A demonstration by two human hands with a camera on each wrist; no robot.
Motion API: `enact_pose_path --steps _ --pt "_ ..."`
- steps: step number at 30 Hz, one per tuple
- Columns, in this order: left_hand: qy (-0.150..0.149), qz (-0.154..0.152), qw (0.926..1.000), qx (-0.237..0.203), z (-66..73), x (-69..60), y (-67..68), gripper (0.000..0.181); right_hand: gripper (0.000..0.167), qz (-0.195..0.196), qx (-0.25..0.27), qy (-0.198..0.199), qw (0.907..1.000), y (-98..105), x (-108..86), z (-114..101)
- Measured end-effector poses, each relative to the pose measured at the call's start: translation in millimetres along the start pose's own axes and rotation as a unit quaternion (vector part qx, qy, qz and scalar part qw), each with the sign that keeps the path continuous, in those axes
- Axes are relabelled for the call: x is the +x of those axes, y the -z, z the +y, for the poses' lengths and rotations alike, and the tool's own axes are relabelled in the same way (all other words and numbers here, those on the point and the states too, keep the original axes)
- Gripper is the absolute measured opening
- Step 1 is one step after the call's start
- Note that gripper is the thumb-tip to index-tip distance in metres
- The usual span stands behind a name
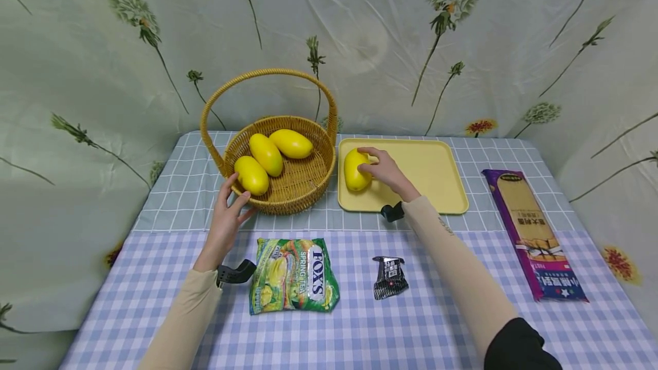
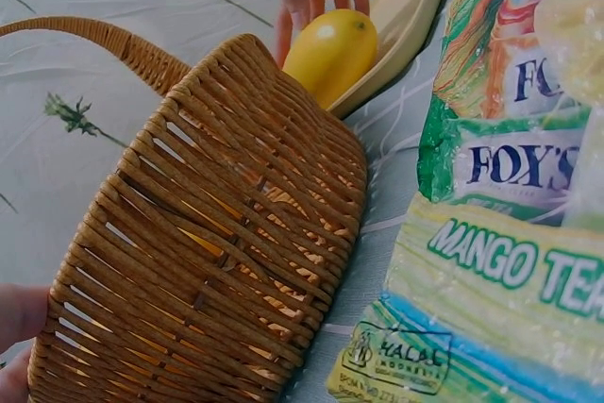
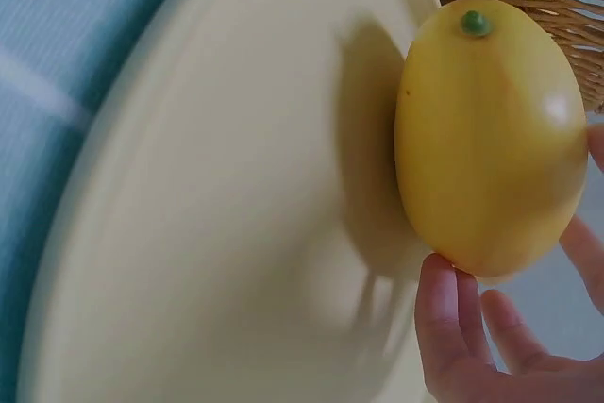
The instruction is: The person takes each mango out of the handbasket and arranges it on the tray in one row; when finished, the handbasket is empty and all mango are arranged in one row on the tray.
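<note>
A brown wicker basket [image 1: 295,187] with a tall arched handle holds three yellow mangoes [image 1: 266,155]. My left hand [image 1: 224,222] grips its near left rim; in the left wrist view, only bits of that hand's fingers show at the edge. Over the left end of a pale yellow tray [image 1: 426,176], my right hand [image 1: 386,171] holds another yellow mango [image 1: 356,170] between thumb and fingers. The right wrist view shows the mango [image 3: 491,139] with its green stem spot and a shadow on the tray beside it. Whether it touches the tray I cannot tell.
A green Foxs candy bag [image 1: 293,276] lies in front of the basket. Right of it is a small black packet [image 1: 389,277]. A long purple and gold package [image 1: 534,236] lies at the far right. A dandelion-print curtain [image 1: 370,44] hangs behind the checked tablecloth [image 1: 360,336].
</note>
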State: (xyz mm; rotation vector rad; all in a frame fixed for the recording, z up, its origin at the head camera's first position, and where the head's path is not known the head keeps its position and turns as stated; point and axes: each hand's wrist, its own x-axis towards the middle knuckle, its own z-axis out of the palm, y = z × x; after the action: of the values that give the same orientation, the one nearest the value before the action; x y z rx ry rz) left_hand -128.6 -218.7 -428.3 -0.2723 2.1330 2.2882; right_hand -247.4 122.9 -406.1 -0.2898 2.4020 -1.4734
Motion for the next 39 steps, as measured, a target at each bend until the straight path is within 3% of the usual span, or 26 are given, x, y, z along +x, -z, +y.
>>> enact_pose_path --steps 7,12,17,22,26,30,39 --pt "0.001 -0.001 1.0 -0.001 -0.1 0.0 0.2 0.061 0.046 0.045 0.006 0.032 0.9985 0.8 1.3 -1.5" --pt "-0.001 -0.002 1.0 -0.001 -0.6 0.2 0.3 0.061 0.038 0.071 0.049 0.08 0.9931 -7.2 -0.9 -19.0" --pt "0.002 -0.004 1.0 -0.001 0.0 -0.8 0.9 0.061 0.036 0.041 0.085 0.147 0.9846 -30.5 -0.2 -45.8" --pt "0.006 -0.005 1.0 -0.006 -0.3 -0.1 0.8 0.062 0.038 -0.026 0.097 0.173 0.9797 -65.9 6.2 -75.9" --pt "0.006 -0.003 0.9999 -0.008 -0.5 0.5 0.1 0.062 0.041 -0.08 0.098 0.15 0.9805 -95.0 11.4 -93.1" --pt "0.006 -0.004 1.0 -0.005 -0.3 0.8 -1.0 0.061 0.045 -0.113 0.104 0.102 0.9828 -120.7 17.0 -100.6" --pt "0.002 0.0 1.0 -0.004 -0.2 0.0 -0.2 0.06 0.05 -0.13 0.129 0.016 0.9829 -159.0 27.5 -105.9"
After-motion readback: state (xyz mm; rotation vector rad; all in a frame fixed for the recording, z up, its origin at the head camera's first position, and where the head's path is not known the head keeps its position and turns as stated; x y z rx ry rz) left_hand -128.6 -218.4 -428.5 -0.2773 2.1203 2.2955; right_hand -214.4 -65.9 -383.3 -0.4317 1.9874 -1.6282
